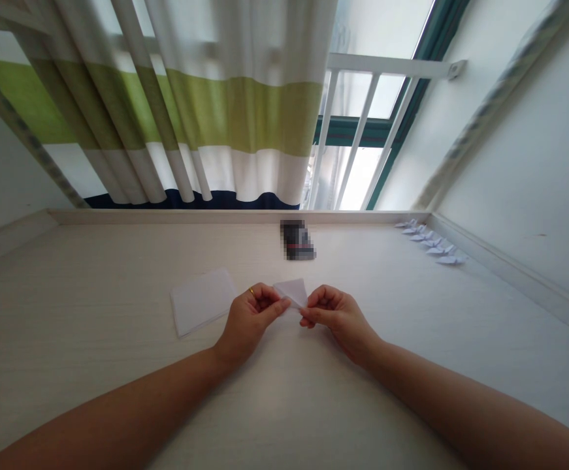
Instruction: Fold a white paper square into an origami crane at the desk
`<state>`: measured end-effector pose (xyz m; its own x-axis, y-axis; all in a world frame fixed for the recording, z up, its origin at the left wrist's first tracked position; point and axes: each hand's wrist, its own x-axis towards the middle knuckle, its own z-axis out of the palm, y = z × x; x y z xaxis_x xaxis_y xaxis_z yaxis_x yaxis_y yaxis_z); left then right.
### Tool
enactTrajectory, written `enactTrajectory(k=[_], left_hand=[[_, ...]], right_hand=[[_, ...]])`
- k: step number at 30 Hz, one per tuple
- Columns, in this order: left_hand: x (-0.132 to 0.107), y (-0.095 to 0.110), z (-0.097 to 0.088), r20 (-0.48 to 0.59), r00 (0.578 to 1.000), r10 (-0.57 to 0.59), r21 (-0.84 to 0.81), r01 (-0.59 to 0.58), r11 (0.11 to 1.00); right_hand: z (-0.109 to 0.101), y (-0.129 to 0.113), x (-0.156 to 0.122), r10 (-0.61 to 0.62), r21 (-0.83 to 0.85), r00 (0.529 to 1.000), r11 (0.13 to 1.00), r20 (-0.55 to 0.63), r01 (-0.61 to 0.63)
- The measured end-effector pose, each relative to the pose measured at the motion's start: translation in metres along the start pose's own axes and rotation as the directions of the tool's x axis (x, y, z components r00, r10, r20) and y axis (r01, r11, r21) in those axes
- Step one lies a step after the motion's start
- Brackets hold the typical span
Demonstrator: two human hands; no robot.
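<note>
A small folded piece of white paper (pixel 292 290) is held between my two hands above the pale table. My left hand (pixel 251 316), with a ring on one finger, pinches its left and lower edge between thumb and fingers. On the other side my right hand (pixel 339 318) pinches the lower right corner. The fingertips hide part of the paper's lower edge. Just left of my left hand lies a stack of white paper sheets (pixel 200 303), flat on the table.
Toward the back of the table (pixel 117 261) lies a dark pixelated object (pixel 297 240). Several folded white paper figures (pixel 434 243) stand in a row at the back right, by the raised rim. Behind are a green-and-white curtain (pixel 245 111) and white window bars (pixel 357 140).
</note>
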<state>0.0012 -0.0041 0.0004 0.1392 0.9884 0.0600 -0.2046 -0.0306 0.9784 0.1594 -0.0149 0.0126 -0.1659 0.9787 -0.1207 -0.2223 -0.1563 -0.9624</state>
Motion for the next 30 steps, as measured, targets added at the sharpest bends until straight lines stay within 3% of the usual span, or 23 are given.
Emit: enactTrajectory(k=[30], left_hand=[[0.0030, -0.0021, 0.0002, -0.083, 0.996, -0.029, 0.007, 0.030, 1.000]], right_hand=[[0.0035, 0.0003, -0.0006, 0.038, 0.023, 0.999, 0.999, -0.038, -0.037]])
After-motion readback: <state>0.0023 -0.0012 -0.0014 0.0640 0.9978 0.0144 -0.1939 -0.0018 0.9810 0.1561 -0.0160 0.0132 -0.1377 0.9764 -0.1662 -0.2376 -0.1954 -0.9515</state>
